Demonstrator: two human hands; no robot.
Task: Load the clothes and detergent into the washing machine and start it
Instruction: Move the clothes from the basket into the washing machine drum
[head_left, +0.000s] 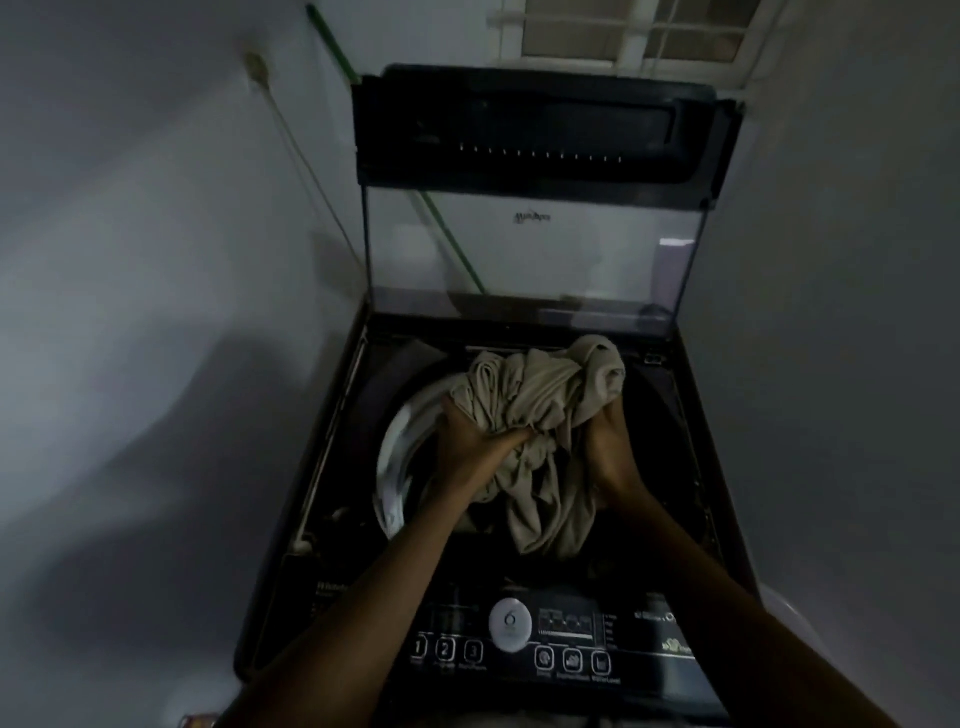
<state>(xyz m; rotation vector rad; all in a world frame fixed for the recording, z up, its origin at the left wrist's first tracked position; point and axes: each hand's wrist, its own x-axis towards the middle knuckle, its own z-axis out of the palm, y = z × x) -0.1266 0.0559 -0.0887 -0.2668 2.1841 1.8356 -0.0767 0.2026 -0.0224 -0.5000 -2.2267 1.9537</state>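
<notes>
A dark top-loading washing machine (691, 519) stands before me with its glass lid (530, 249) raised upright at the back. A bundle of beige clothes (545, 395) hangs over the open steel drum (402, 447). My left hand (478, 441) grips the bundle from the left, fingers curled into the cloth. My right hand (605, 436) holds its right side. Part of the cloth droops down toward the front of the drum. The control panel (519, 649) with its white round knob lies under my forearms. No detergent is in view.
Grey walls close in on the left and right of the machine. A green pole (332, 47) and a thin cord lean in the left corner behind the lid. A white barred window (634, 36) sits above. The room is dim.
</notes>
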